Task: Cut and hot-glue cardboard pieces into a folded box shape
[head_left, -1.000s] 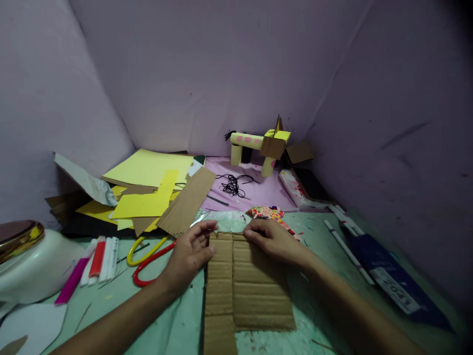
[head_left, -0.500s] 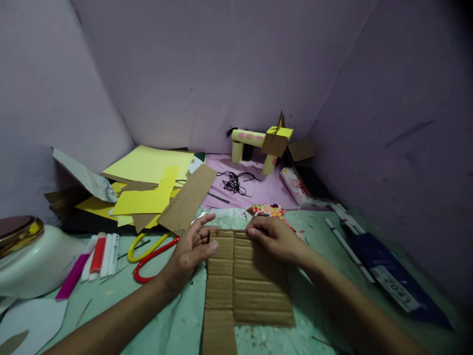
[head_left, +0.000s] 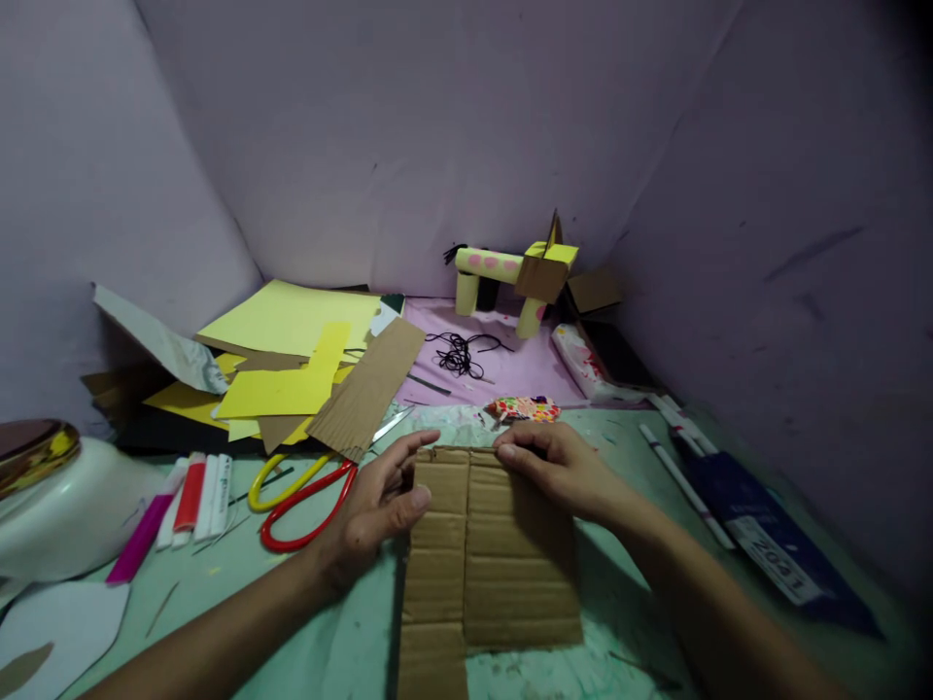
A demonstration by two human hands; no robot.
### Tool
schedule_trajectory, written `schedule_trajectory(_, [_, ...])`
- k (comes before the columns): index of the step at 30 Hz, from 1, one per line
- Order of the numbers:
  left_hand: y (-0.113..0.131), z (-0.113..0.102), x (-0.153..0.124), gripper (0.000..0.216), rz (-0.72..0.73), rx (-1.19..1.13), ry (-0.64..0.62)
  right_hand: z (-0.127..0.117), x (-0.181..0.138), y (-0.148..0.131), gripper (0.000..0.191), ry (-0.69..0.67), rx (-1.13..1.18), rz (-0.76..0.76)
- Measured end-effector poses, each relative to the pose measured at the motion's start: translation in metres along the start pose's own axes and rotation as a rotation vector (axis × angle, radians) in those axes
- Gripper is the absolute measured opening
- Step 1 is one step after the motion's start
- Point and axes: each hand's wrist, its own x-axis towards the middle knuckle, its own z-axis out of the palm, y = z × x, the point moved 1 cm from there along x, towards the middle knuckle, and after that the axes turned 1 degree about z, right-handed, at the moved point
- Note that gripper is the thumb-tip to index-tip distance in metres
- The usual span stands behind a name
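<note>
A brown corrugated cardboard piece (head_left: 521, 574) with crosswise creases stands in front of me. It looks made of a narrow left strip (head_left: 435, 583), which runs out of view at the bottom, beside a wider panel. My left hand (head_left: 375, 510) grips the upper left edge, its thumb by the front and its index finger reaching past the top corner; the other fingertips are partly hidden. At the top edge, my right hand (head_left: 558, 472) pinches the cardboard between thumb and fingers. Scissors (head_left: 310, 535) with one red and one yellow handle lie just left of my left hand.
Yellow paper (head_left: 292, 316) and a ridged cardboard strip (head_left: 371, 384) are piled back left. Markers (head_left: 193, 496) lie at left near a white rounded object (head_left: 80, 506). A yellow spotted model animal (head_left: 496, 262) stands behind black string (head_left: 459, 355). A blue packet (head_left: 773, 544) lies right.
My right hand has slid slightly right along the top edge. The cardboard has shifted a little, and its panel looks slightly more upright. The whole view has tilted slightly.
</note>
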Motion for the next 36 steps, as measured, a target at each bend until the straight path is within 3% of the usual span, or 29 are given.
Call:
schedule_trajectory(7, [-0.001, 0.0, 0.008, 0.04, -0.105, 0.034, 0.19, 0.009, 0.007, 0.015, 0.015, 0.107, 0.071, 0.017])
schedule_trajectory(10, [-0.001, 0.0, 0.005, 0.037, -0.121, -0.024, 0.288, 0.004, 0.0, 0.014, 0.043, 0.252, 0.169, 0.058])
schedule_trajectory(13, [0.0, -0.001, 0.0, 0.036, -0.091, -0.15, 0.375, -0.003, -0.016, 0.011, 0.068, 0.406, 0.408, 0.157])
schedule_trajectory(15, [0.003, 0.0, -0.004, 0.035, -0.063, -0.214, 0.418, 0.0, -0.03, 0.009, 0.067, 0.321, 0.601, 0.2])
schedule_trajectory(18, [0.008, 0.005, -0.006, 0.03, -0.03, -0.275, 0.428, 0.019, -0.049, 0.007, 0.054, -0.03, 0.905, 0.279])
schedule_trajectory(19, [0.009, 0.008, -0.007, 0.03, -0.036, -0.292, 0.408, 0.026, -0.053, 0.008, 0.05, -0.077, 0.97, 0.321])
schedule_trajectory(22, [0.009, 0.015, -0.009, 0.032, -0.114, -0.29, 0.298, 0.041, -0.057, 0.014, 0.041, -0.014, 1.036, 0.404])
schedule_trajectory(25, [0.005, 0.018, -0.013, 0.032, -0.209, -0.178, 0.228, 0.044, -0.054, 0.019, 0.041, 0.062, 1.068, 0.395])
schedule_trajectory(31, [-0.002, 0.025, -0.017, 0.034, -0.221, -0.104, 0.323, 0.048, -0.054, 0.017, 0.042, 0.078, 1.078, 0.367])
schedule_trajectory(36, [0.0, 0.031, -0.018, 0.037, -0.195, -0.224, 0.284, 0.052, -0.053, 0.016, 0.043, 0.07, 1.072, 0.362])
